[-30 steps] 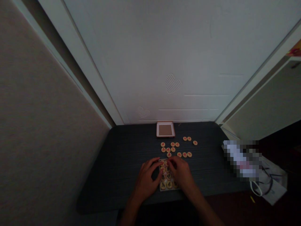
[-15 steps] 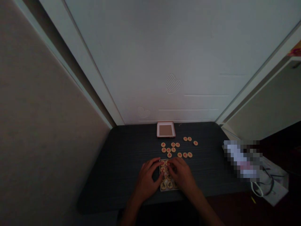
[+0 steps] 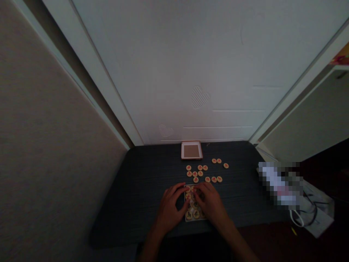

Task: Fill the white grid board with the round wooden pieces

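Observation:
A shallow light box near the table's front edge holds round wooden pieces with red or dark characters, such as a dark-marked piece. My left hand rests at the box's left side, its thumb and fingers apart, fingertips at the red-marked pieces in the upper left. Over the right part of the box is my right hand, its fingertips together at a piece in the top row; the hand hides several pieces. Beyond the box, several red-marked pieces lie loose on the dark table.
A white tray-like lid with a brown inside stands at the table's back edge, by the white panel. Right of the table are a blurred-out object, a white cable and a pale box.

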A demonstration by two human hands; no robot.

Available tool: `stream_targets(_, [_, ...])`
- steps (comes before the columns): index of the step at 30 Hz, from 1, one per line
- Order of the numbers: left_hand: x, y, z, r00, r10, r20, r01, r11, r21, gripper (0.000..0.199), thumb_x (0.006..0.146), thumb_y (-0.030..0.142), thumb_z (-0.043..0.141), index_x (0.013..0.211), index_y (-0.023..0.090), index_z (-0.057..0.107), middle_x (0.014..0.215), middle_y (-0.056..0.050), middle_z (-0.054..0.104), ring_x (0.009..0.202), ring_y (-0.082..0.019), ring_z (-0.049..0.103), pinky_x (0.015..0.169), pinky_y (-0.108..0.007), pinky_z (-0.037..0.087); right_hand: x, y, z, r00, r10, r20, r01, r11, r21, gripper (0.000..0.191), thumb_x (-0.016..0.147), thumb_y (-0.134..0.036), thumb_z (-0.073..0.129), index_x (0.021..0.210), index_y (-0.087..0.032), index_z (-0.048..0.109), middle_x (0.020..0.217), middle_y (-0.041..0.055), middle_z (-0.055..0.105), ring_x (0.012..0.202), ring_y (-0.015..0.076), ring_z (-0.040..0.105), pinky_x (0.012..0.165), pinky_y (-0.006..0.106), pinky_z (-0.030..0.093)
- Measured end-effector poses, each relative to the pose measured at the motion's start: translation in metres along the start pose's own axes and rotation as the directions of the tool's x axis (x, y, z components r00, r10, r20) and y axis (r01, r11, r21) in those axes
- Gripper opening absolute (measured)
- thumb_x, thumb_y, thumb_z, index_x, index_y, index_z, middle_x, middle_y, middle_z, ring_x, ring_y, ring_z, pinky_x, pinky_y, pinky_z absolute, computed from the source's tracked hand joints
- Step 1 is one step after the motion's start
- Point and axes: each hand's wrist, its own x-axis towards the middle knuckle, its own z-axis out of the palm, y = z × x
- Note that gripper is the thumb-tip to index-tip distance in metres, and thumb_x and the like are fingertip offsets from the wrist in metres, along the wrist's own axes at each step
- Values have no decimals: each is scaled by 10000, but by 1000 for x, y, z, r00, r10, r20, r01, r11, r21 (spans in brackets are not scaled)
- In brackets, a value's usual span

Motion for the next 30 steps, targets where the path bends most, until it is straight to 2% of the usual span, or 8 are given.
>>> stream_targets(11, [0,-1,2,1000,-20,-8,20,1000,-5,368,922,265,606,1285,322,588,1363,-27,604,1228,-239,581,1047,-451,465,-1,0,-5,999,-23,-47,22,999,-33,151,912,-166,624,1031,-243,677,962,52,697,921,223,659,842,360,557])
stream_targets(22, [0,-2,2,1000,-19,-9,19,1000,-17,357,938,288,592,1294,314,579,1365,-41,598,1229,-247,575,1044,-460,466,-8,4,-16,998,17,-65,-18,1000,-18,146,939,-203,605,1059,-252,674,999,63,689,960,232,646,873,381,548])
stream_targets(30, [1,1,1,1000,-18,1,18,1000,-13,351,954,294,572,1305,313,575,1372,-56,592,1227,-256,581,1058,-491,447,-5,1,-14,998,23,-52,-24,1000,-16,118,941,-219,615,1030,-247,687,963,59,687,934,232,639,870,389,543])
